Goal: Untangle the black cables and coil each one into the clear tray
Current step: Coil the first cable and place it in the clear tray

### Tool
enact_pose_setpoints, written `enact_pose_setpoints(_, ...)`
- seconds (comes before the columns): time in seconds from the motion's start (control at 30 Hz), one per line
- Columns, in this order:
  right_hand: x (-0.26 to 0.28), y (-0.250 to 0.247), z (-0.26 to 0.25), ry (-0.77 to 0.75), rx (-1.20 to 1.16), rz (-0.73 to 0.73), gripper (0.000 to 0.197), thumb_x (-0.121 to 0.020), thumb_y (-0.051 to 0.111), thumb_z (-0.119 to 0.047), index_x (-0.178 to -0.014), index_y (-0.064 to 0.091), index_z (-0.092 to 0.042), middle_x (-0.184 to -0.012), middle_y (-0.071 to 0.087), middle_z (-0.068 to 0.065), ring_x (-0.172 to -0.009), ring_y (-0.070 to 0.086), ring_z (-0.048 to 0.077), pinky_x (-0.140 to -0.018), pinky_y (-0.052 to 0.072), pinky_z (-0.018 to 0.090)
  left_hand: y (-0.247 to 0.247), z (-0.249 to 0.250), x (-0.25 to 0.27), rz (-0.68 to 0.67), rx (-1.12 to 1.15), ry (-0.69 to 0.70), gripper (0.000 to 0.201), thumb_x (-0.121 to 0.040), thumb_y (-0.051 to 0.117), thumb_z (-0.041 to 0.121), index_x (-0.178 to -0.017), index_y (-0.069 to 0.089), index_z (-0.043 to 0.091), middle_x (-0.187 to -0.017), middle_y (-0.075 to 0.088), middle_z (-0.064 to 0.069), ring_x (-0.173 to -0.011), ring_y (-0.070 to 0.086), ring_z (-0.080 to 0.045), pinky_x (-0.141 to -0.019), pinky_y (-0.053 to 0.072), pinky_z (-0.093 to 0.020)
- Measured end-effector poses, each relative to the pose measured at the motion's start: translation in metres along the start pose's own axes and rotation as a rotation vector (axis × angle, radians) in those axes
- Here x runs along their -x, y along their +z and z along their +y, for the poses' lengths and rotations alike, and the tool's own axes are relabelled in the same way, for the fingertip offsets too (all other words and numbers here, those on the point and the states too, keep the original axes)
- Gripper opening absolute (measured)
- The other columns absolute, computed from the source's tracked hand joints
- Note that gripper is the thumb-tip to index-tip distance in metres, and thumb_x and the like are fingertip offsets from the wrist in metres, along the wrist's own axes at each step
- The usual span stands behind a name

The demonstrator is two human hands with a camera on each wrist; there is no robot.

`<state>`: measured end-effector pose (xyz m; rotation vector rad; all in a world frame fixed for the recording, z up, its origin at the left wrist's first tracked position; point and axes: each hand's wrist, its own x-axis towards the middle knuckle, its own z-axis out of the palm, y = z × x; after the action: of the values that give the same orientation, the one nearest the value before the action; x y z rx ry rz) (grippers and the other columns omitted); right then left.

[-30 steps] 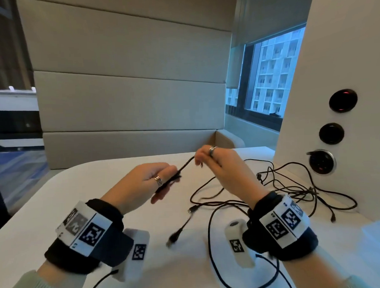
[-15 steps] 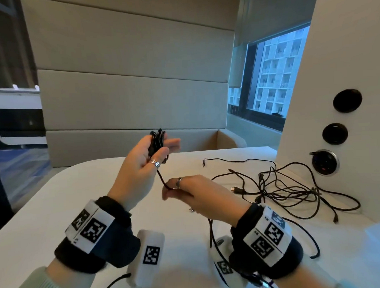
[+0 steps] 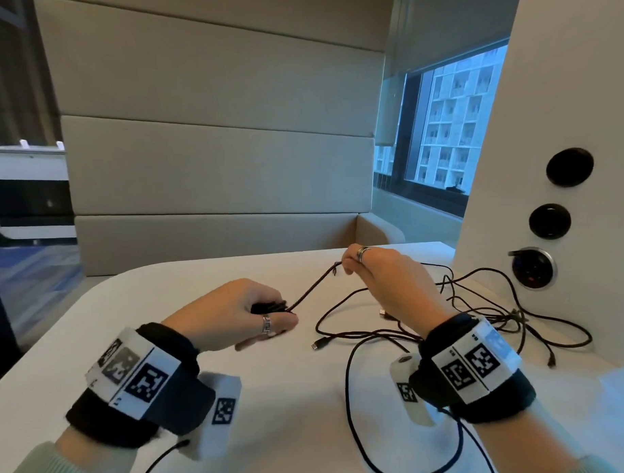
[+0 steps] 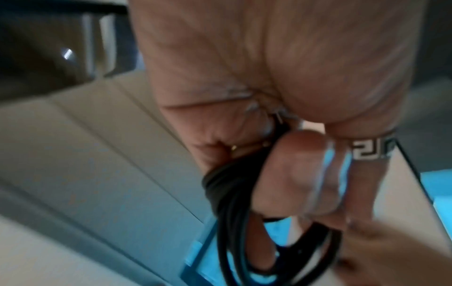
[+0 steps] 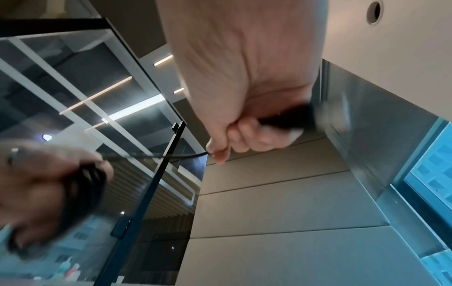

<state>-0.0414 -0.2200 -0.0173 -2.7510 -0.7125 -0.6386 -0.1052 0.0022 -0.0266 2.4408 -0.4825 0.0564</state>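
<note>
Head view: the left hand (image 3: 232,315) is curled round a small bundle of black cable loops (image 3: 268,306) held above the white table (image 3: 94,332), and one taut run of that same cable (image 3: 314,285) rises to the right hand (image 3: 383,280), whose fingertips pinch it near its end. To the right, a loose heap of further black cables (image 3: 483,311) lies on the table beside the white panel with round sockets (image 3: 532,268), strands crossing one another, with two plug ends lying free towards the middle. A pale translucent edge at the lower right may be the clear tray (image 3: 623,384); this cannot be confirmed, and nothing is seen in it. Left wrist view: blurred, but several black turns (image 4: 227,193) pass between the curled fingers (image 4: 288,170) and the palm, confirming a multi-turn coil in the grip. Right wrist view: thumb and forefinger (image 5: 220,152) pinch the thin cable, the remaining fingers folded in; a dark blurred shape sits at the heel of that hand, probably the plug. Assessment: one cable appears nearly coiled, with only a short run left to wind, and has not been deposited. The heap remains tangled, so most of the task is outstanding.
</note>
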Motion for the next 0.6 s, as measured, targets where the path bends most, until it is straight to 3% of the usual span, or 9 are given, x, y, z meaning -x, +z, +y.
enact_pose_setpoints(0.07, 0.000, 0.010, -0.002, 0.025, -0.018, 0.012, 0.024, -0.101, 0.029, -0.035, -0.093, 0.049, -0.026, -0.085, 0.058, -0.003, -0.078, 0.055, 0.024, -0.063, 0.039, 0.032, 0.004, 0.011, 0.002, -0.110, 0.318, 0.099, 0.028, -0.088, 0.058, 0.035, -0.068, 0.061, 0.016, -0.042, 0.050, 0.003, -0.041, 0.043, -0.011, -0.062, 0.043, -0.022)
enact_pose_setpoints(0.13, 0.001, 0.022, -0.014, -0.007, 0.016, -0.051, 0.017, -0.101, 0.033, -0.029, -0.097, 0.049, -0.027, -0.087, 0.059, 0.000, -0.083, 0.059, 0.025, -0.063, 0.040, 0.031, 0.011, 0.022, 0.002, -0.097, 0.637, 0.205, 0.022, -0.087, 0.051, 0.026, -0.075, 0.063, 0.011, -0.042, 0.050, -0.003, -0.040, 0.044, -0.012, -0.065, 0.046, -0.020)
enact_pose_setpoints(0.2, 0.006, 0.032, -0.034, -0.066, 0.033, -0.192, 0.018, -0.100, 0.037, -0.025, -0.107, 0.053, -0.024, -0.096, 0.063, 0.006, -0.090, 0.062, 0.029, -0.067, 0.042, 0.032, 0.015, 0.027, -0.001, 0.035, 0.883, 0.277, 0.021, -0.087, 0.046, 0.019, -0.086, 0.061, 0.003, -0.053, 0.060, -0.008, -0.051, 0.056, -0.016, -0.064, 0.048, -0.020)
enact_pose_setpoints(0.27, 0.015, 0.034, -0.054, -0.201, -0.118, -0.283, 0.024, -0.100, 0.038, -0.029, -0.110, 0.058, -0.019, -0.102, 0.065, 0.009, -0.089, 0.060, 0.028, -0.070, 0.042, 0.033, 0.015, 0.024, -0.006, 0.208, 0.997, 0.294, 0.020, -0.089, 0.048, 0.016, -0.099, 0.058, 0.002, -0.078, 0.072, -0.009, -0.077, 0.068, -0.020, -0.071, 0.052, -0.022)
enact_pose_setpoints(0.33, 0.023, 0.028, -0.068, -0.309, -0.238, -0.320, 0.028, -0.100, 0.037, -0.033, -0.104, 0.060, -0.017, -0.097, 0.066, 0.006, -0.081, 0.055, 0.024, -0.067, 0.041, 0.034, 0.014, 0.017, -0.009, 0.382, 0.878, 0.265, 0.019, -0.092, 0.050, 0.018, -0.105, 0.057, 0.006, -0.094, 0.074, -0.005, -0.094, 0.069, -0.017, -0.080, 0.052, -0.022)
enact_pose_setpoints(0.43, 0.022, 0.015, -0.071, -0.361, -0.174, -0.311, 0.031, -0.101, 0.034, -0.037, -0.096, 0.058, -0.017, -0.085, 0.060, -0.002, -0.078, 0.051, 0.019, -0.067, 0.041, 0.035, 0.012, 0.003, -0.011, 0.547, 0.438, 0.215, 0.018, -0.096, 0.043, 0.016, -0.105, 0.055, 0.006, -0.091, 0.073, 0.003, -0.088, 0.067, -0.003, -0.077, 0.047, -0.015)
enact_pose_setpoints(0.53, 0.014, 0.000, -0.060, -0.361, -0.039, -0.162, 0.033, -0.100, 0.030, -0.041, -0.097, 0.054, -0.017, -0.088, 0.062, 0.002, -0.083, 0.056, 0.026, -0.067, 0.044, 0.035, 0.008, -0.006, -0.012, 0.532, 0.218, 0.165, 0.017, -0.098, 0.042, 0.018, -0.093, 0.057, 0.010, -0.076, 0.070, 0.008, -0.079, 0.062, -0.001, -0.071, 0.042, -0.013)
enact_pose_setpoints(0.6, 0.011, -0.005, -0.050, -0.380, 0.053, 0.012, 0.037, -0.099, 0.029, -0.044, -0.097, 0.055, -0.018, -0.087, 0.064, 0.000, -0.080, 0.059, 0.026, -0.057, 0.040, 0.031, 0.007, -0.003, -0.011, 0.436, 0.213, 0.148, 0.020, -0.098, 0.042, 0.017, -0.087, 0.056, 0.008, -0.072, 0.070, 0.007, -0.073, 0.060, -0.003, -0.066, 0.039, -0.010)
